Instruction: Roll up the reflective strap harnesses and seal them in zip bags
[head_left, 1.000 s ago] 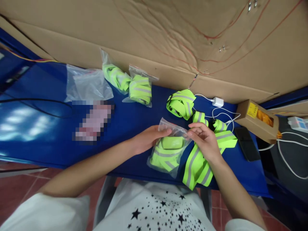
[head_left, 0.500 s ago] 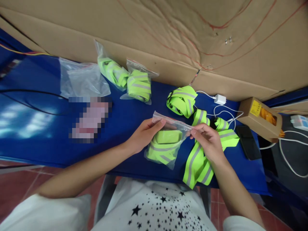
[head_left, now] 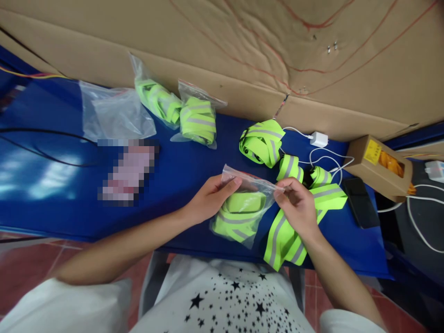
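Between my hands hangs a clear zip bag [head_left: 239, 212] with a rolled yellow-green reflective strap inside. My left hand [head_left: 213, 196] grips its upper left edge, thumb lying on the front. At the upper right corner, my right hand [head_left: 298, 203] pinches the seal strip between thumb and fingers. A loose reflective strap [head_left: 282, 236] lies unrolled beneath and beside my right hand, partly hidden by it. Beyond the bag sits an unbagged rolled strap [head_left: 263, 141].
Two filled zip bags [head_left: 197, 120] rest against the cardboard wall [head_left: 243, 92]. Left of them lie empty clear bags [head_left: 120, 115] and a blurred-out item [head_left: 130, 173]. At right are a black phone [head_left: 361, 203], a white charger [head_left: 319, 139] with cable, and a cardboard box [head_left: 378, 162].
Both hands still hold the bag by its top edge, and it has shifted very slightly right and down. The view has tilted a little; nothing was let go.
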Motion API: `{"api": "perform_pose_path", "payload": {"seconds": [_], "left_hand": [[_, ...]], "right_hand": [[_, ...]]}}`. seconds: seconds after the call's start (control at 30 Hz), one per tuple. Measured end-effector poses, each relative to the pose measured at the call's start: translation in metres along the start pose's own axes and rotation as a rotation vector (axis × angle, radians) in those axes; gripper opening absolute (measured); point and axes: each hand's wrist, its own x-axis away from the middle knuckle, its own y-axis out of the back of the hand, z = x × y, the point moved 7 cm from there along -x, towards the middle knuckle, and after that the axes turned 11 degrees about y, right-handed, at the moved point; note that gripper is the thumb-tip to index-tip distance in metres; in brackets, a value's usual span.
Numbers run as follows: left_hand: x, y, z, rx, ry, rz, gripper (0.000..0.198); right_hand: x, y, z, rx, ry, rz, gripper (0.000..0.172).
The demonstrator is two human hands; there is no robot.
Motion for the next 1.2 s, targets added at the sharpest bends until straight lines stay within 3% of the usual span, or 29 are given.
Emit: {"api": "perform_pose_path", "payload": {"seconds": [0.43,0.67,0.87,1.03,1.2], "left_hand": [[0.002,-0.008,0.002,-0.095,-0.022,0.105,0.037],[0.001,-0.012,0.002,-0.129,-0.094,0.172,0.045],[-0.001,-0.014,0.011,-0.076,-0.058,0.212,0.062],[-0.004,-0.01,0.009,-0.166,-0.13,0.121,0.063],[-0.008,-0.005,0.006,-0.19,-0.185,0.071,0.06]], "right_hand": [[0.002,-0.006,-0.002,0.021,-0.009,0.091,0.014],[0.002,-0.009,0.002,0.066,0.016,0.135,0.012],[0.006,-0.015,0.001,0.011,-0.031,0.198,0.013],[0.008,-0.016,-0.004,-0.035,-0.067,0.207,0.025],[0.003,-0.019,-0.009,-0.016,-0.059,0.25,0.026]]}}
